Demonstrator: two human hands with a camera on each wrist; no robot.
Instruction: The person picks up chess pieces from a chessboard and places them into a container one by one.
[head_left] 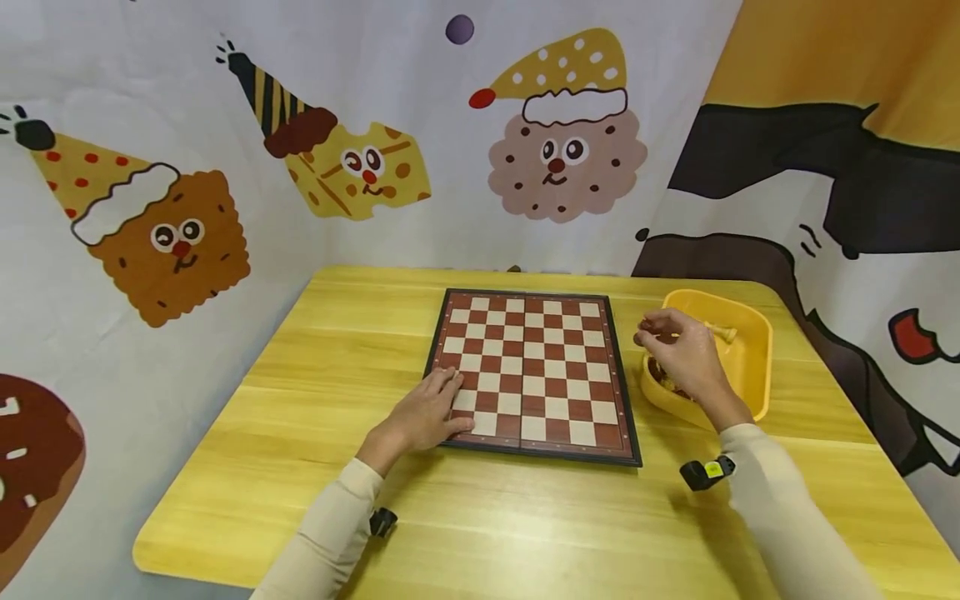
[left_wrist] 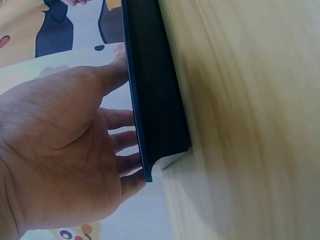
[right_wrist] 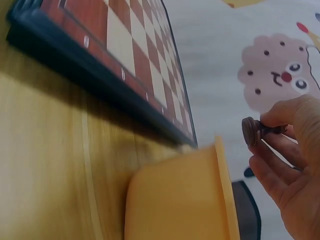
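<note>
A red-and-cream chessboard (head_left: 534,386) with a dark border lies flat on the table. My left hand (head_left: 423,412) rests on its near left corner, fingers extended over the squares. In the left wrist view those fingers (left_wrist: 127,162) lie over the board's dark edge (left_wrist: 155,90). To the right of the board, my right hand (head_left: 688,357) is raised over the left side of a yellow tub (head_left: 762,367). It pinches a dark brown chess piece (right_wrist: 249,132), round base outward, between thumb and fingers. Inside the tub are a pale chess piece (head_left: 722,332) and others partly hidden by the hand.
The pale wooden table (head_left: 300,467) extends around the board, with a rounded near left corner. Behind it and to the left hangs a white curtain (head_left: 420,242) printed with cartoon biscuits. Small black cameras (head_left: 705,474) are worn on both wrists.
</note>
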